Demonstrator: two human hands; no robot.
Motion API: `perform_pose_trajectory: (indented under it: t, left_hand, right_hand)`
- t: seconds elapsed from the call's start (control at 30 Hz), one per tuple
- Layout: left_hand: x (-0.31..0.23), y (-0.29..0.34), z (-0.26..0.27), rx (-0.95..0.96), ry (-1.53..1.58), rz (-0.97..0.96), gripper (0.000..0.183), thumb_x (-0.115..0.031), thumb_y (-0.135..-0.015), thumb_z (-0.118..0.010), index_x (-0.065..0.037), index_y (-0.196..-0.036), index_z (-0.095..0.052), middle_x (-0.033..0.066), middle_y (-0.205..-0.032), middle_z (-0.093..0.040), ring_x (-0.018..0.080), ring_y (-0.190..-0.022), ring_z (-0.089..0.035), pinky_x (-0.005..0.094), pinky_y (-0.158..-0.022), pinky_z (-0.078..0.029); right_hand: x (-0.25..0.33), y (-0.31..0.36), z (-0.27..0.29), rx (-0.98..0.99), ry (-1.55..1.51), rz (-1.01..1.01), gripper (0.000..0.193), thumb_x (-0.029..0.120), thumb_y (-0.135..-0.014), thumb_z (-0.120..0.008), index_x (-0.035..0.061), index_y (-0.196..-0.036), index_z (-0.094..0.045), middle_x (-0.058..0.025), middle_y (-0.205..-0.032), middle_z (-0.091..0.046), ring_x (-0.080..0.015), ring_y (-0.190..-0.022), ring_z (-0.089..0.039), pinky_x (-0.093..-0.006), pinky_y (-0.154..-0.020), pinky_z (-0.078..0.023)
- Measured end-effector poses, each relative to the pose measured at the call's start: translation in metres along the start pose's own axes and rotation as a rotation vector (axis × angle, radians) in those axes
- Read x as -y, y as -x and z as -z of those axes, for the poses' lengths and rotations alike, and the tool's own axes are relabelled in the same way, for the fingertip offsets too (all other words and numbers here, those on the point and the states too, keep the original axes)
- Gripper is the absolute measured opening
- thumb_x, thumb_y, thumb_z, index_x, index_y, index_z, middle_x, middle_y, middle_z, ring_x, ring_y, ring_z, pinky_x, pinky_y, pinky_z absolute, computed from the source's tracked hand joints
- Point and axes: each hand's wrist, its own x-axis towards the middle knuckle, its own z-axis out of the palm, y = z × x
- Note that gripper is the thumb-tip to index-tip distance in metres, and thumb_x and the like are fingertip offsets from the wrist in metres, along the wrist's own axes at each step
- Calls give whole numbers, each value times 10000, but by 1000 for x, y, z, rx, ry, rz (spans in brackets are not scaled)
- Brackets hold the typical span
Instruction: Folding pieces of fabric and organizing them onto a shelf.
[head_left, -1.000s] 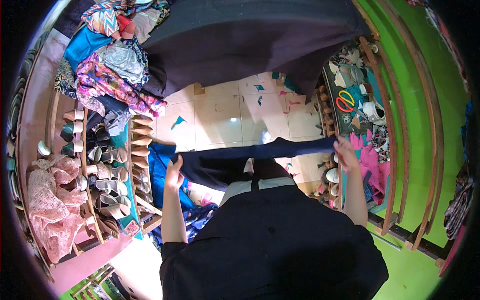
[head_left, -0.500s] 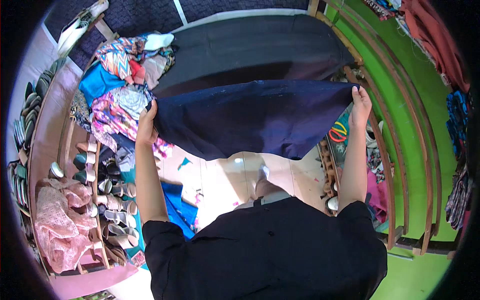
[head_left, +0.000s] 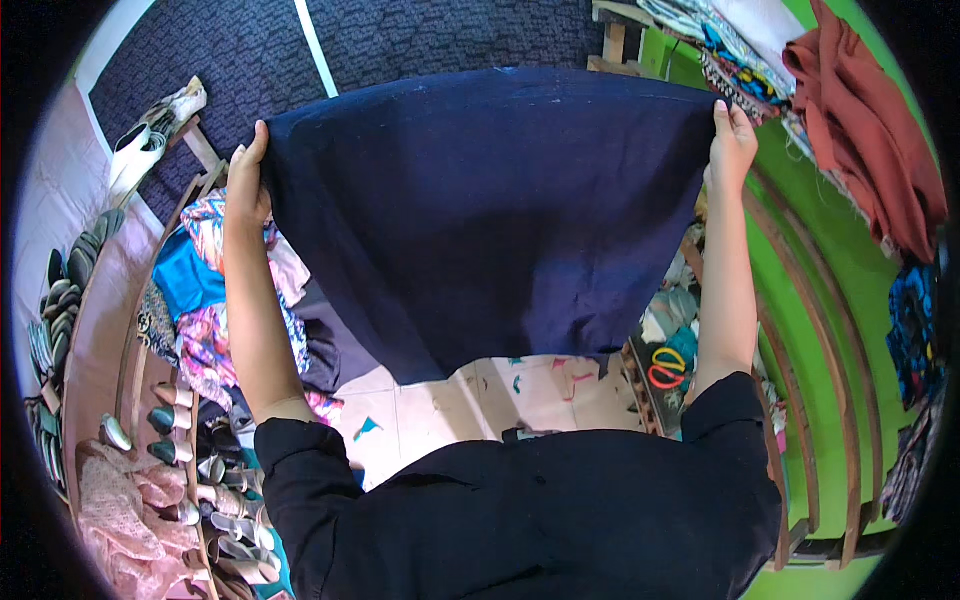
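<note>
In the head view, you have both bare arms stretched forward, raising a wide, dark navy woven cloth (head_left: 490, 220) between your hands. Your left hand (head_left: 248, 182) is closed on the cloth's upper left corner, thumb up along the edge; the curled fingers are partly hidden, so how tightly they press you cannot tell. Your right hand (head_left: 733, 150) pinches the upper right corner between thumb and fingers, with little gap showing. The top edge runs between your two grips, bowed slightly upward by the lens, and carries a few pale specks. Below it the cloth hangs in a broad panel, its lower edge uneven, in front of the pale tiled floor (head_left: 420, 425), where small teal and red scraps lie.

Near your left forearm sits a heap of mixed patterned fabrics (head_left: 205, 335) with a bright blue piece among them. Lower on that side you have pale strappy sandals (head_left: 240, 532) on a wooden rack and a crumpled pink lace cloth (head_left: 118, 515). Just beside your right forearm lie scissors with red and yellow loop handles (head_left: 667, 368). Farther right are curved wooden rails (head_left: 853, 480) and, above them, a hanging rust-red cloth (head_left: 865, 140).
</note>
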Motion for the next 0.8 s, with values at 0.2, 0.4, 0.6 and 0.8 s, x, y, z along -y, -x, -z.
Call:
perform_pose_trajectory:
  t: [0.2, 0.4, 0.6, 0.8]
  left_hand:
    - [18, -80, -19, -34, 20, -23, 336, -265, -860, -546, 56, -939, -483, 144, -920, -589, 195, -778, -605, 312, -717, -504]
    - [37, -161, -37, -112, 28, 23, 276, -233, -887, -495, 40, -889, -535, 120, -897, -598, 183, -800, -589, 297, -762, -478]
    - [75, -274, -35, -126, 90, -25, 324, -231, -888, -490, 87, -922, -544, 150, -934, -592, 205, -815, -573, 330, -758, -459]
    - [105, -389, -20, -213, 119, -52, 278, -216, -892, -462, 41, -939, -556, 101, -859, -591, 181, -739, -547, 293, -692, -438]
  right_hand:
    - [-55, -57, -52, 5, -31, 13, 162, 105, -837, -567, -35, -915, -594, -12, -845, -588, -66, -761, -513, -193, -701, -387]
    - [-124, -104, -104, 34, 10, 15, 185, 103, -837, -562, -50, -937, -589, -47, -865, -604, -86, -789, -538, -211, -723, -406]
    - [-206, -151, -173, -12, 102, -13, 251, 104, -828, -569, -78, -1000, -561, -103, -951, -606, -139, -869, -562, -241, -791, -411]
    - [-280, -191, -252, 64, 209, -38, 325, 167, -832, -575, -71, -1052, -546, -116, -984, -611, -129, -867, -564, -250, -801, -412]
